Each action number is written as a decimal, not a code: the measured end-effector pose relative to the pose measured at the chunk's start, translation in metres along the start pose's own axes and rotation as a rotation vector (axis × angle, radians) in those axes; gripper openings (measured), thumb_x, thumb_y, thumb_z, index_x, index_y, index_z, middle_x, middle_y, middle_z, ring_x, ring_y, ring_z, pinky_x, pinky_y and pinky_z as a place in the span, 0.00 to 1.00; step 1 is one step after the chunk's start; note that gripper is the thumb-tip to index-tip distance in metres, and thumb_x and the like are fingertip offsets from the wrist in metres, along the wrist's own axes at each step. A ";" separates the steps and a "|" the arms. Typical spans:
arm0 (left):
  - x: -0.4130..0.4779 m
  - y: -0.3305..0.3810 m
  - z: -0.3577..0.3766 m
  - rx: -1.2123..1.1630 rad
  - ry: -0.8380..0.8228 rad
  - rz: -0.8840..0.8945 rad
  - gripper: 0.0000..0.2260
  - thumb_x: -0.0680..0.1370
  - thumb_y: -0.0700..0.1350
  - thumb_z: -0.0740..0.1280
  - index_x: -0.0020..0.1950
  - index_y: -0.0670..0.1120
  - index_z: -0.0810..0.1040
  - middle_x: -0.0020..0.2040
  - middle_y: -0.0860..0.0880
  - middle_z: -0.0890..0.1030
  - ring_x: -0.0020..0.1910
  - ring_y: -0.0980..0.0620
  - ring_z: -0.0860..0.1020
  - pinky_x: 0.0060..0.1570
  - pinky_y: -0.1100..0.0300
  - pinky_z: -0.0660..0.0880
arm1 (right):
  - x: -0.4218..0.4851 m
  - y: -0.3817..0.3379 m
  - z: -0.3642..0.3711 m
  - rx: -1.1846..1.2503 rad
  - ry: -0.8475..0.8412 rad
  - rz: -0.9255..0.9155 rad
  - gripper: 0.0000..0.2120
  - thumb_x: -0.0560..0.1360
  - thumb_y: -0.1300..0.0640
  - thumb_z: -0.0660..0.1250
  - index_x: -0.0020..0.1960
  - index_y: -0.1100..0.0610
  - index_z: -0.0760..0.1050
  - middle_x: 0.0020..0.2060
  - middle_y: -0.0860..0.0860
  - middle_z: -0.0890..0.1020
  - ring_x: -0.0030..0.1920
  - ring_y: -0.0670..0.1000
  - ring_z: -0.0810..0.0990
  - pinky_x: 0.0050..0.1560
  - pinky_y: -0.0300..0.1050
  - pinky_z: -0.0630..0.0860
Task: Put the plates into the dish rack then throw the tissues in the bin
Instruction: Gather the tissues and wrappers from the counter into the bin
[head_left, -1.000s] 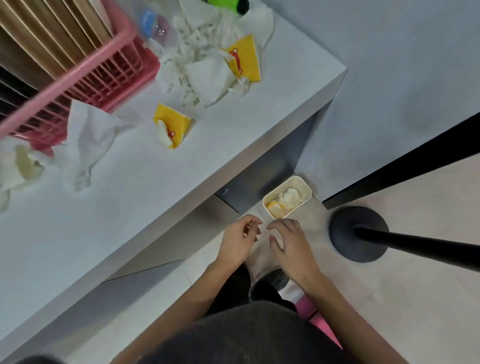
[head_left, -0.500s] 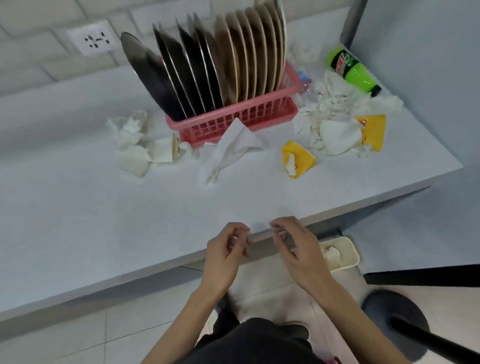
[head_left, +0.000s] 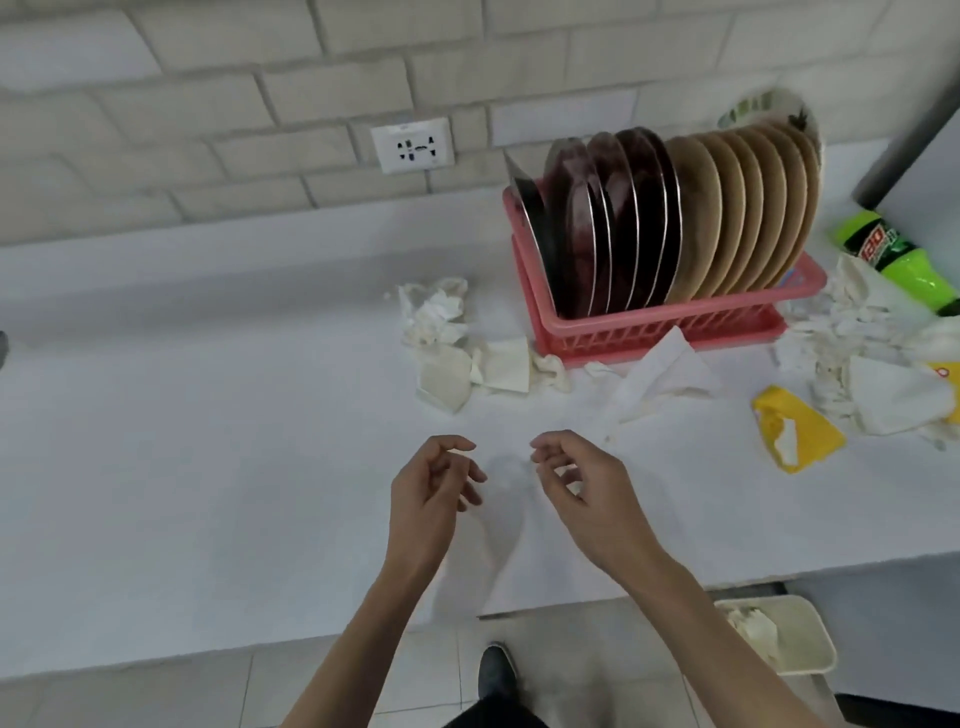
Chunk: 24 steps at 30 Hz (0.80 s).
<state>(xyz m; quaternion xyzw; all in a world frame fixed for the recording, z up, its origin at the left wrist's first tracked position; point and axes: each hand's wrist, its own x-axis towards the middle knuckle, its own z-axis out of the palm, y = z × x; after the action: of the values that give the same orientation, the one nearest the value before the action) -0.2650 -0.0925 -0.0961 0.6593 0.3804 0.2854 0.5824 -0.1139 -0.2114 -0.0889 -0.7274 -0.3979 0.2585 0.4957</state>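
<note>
Hands aren't down by the bin (head_left: 802, 631) anymore. A second ago they're both low over the floor (head_left: 415, 665) right next to it, fingertips almost meeting. Now the left hand (head_left: 431, 493) and right hand (head_left: 587, 493) are up over the surface (head_left: 208, 467), spread a bit wider, fingers (head_left: 553, 440) loosely curled with nothing in them. View tilts up too: the bin slides to the bottom right, and the whole rack (head_left: 660, 332), wall (head_left: 208, 104) and socket (head_left: 413, 150) come into sight.

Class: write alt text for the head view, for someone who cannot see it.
Empty left hand and right hand hover, loosely curled, over a counter. Behind, a pink dish rack holds upright plates amid crumpled tissues; a bin stands on the floor.
</note>
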 end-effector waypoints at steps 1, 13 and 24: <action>0.010 0.001 -0.009 0.007 0.007 0.005 0.12 0.81 0.33 0.59 0.52 0.47 0.79 0.39 0.47 0.84 0.34 0.47 0.81 0.34 0.61 0.75 | 0.007 -0.002 0.005 -0.024 -0.006 0.001 0.13 0.78 0.62 0.64 0.57 0.47 0.76 0.48 0.41 0.81 0.51 0.44 0.79 0.51 0.41 0.77; 0.179 0.029 -0.054 0.395 -0.061 0.122 0.05 0.78 0.42 0.68 0.49 0.50 0.82 0.48 0.55 0.83 0.32 0.53 0.79 0.41 0.59 0.77 | 0.077 -0.031 0.029 -0.146 0.028 -0.063 0.13 0.77 0.63 0.66 0.59 0.51 0.77 0.52 0.40 0.79 0.54 0.42 0.77 0.51 0.40 0.77; 0.276 0.016 -0.024 1.154 -0.402 0.043 0.06 0.75 0.47 0.67 0.47 0.50 0.82 0.43 0.51 0.81 0.46 0.48 0.81 0.39 0.60 0.71 | 0.089 -0.013 0.032 -0.163 0.033 0.015 0.10 0.77 0.61 0.66 0.56 0.50 0.77 0.51 0.39 0.78 0.54 0.42 0.77 0.49 0.36 0.75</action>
<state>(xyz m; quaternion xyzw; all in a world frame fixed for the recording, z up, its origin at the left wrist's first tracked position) -0.1310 0.1507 -0.0946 0.9169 0.3429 -0.0849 0.1858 -0.0939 -0.1184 -0.0868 -0.7725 -0.4038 0.2170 0.4394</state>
